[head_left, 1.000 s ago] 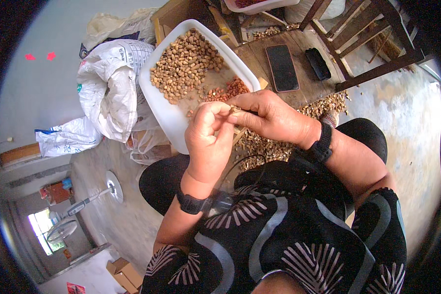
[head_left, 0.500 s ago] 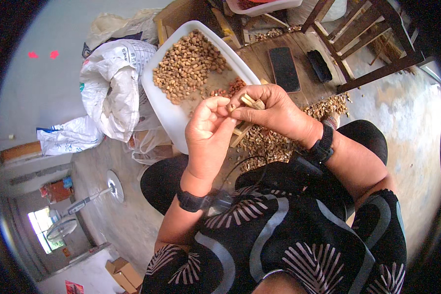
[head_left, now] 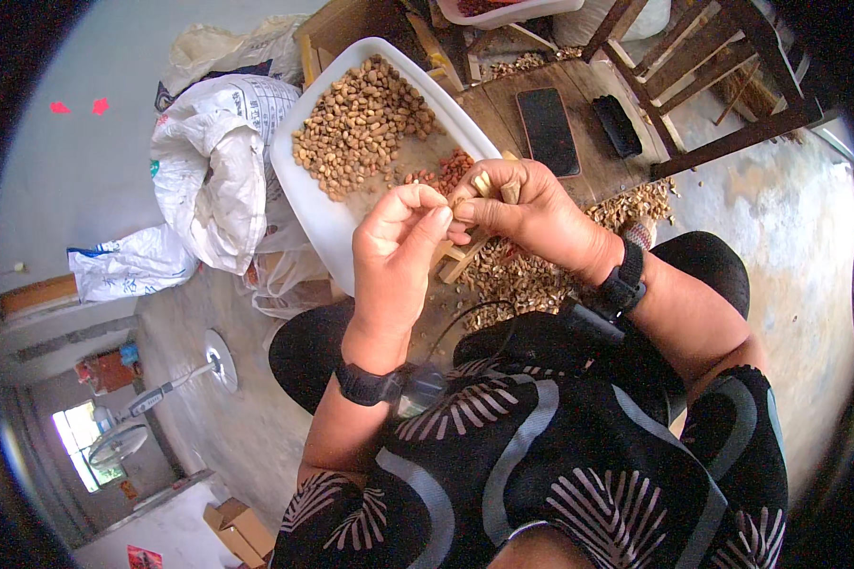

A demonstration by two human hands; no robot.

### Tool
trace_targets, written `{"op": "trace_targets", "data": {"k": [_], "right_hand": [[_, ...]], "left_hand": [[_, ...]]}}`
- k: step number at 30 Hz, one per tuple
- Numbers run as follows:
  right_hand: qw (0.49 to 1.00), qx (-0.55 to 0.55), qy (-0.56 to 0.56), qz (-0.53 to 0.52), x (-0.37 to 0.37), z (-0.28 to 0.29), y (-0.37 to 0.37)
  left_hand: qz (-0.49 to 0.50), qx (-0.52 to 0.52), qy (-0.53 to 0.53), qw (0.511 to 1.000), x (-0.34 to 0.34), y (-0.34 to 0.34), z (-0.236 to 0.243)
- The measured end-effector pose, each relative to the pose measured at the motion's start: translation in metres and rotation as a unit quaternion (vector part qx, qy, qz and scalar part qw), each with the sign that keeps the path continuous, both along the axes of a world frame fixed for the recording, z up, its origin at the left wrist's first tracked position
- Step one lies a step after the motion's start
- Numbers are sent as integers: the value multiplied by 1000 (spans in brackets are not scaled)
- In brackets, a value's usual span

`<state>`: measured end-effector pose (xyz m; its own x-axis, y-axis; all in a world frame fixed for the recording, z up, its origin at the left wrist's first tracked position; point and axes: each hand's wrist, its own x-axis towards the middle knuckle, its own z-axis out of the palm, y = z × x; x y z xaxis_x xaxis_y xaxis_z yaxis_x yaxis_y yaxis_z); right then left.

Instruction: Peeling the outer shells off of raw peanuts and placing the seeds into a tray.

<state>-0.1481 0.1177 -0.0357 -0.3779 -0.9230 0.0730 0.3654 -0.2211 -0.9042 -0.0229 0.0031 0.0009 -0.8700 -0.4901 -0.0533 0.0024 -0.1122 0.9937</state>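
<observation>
Over the near corner of a white plastic tub (head_left: 287,197), my two hands meet at the fingertips. A small brown peanut (head_left: 459,206), partly covered, sits in the pinch of my left hand (head_left: 392,256). My right hand (head_left: 546,216) is closed round a pale split wooden piece (head_left: 484,184), whose two ends poke out between the fingers; its thumb and forefinger press at the peanut too. Inside the tub lie many unshelled peanuts (head_left: 356,128) and a smaller heap of reddish shelled kernels (head_left: 454,168).
A phone (head_left: 547,133) and a black tray (head_left: 617,126) lie on a wooden seat (head_left: 489,104) beyond my right hand. Broken shells (head_left: 512,280) cover the floor below. White sacks (head_left: 213,171) stand left of the tub, and a fan (head_left: 161,396) is farther left.
My left hand has shifted slightly and its thumb has come up against the right fingertips. The wooden piece has turned a little in my right hand, its ends now farther apart.
</observation>
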Motion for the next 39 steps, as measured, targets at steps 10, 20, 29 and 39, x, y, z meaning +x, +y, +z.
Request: {"op": "trace_targets", "data": {"k": [10,20,29,39], "right_hand": [[994,25,-99,24,-4,-12,-4],[994,11,-103,44,-4,-8,-4],[942,-21,330,-58,-3,-2,-5],[999,43,-1,-8,-5,-8,-9]], "left_hand": [[7,76,43,996,2,-1,-3],[18,80,9,997,5,-3,-6],[-4,197,-50,979,1,2,-6],[-26,294,-21,955,7,-16,-19]]}}
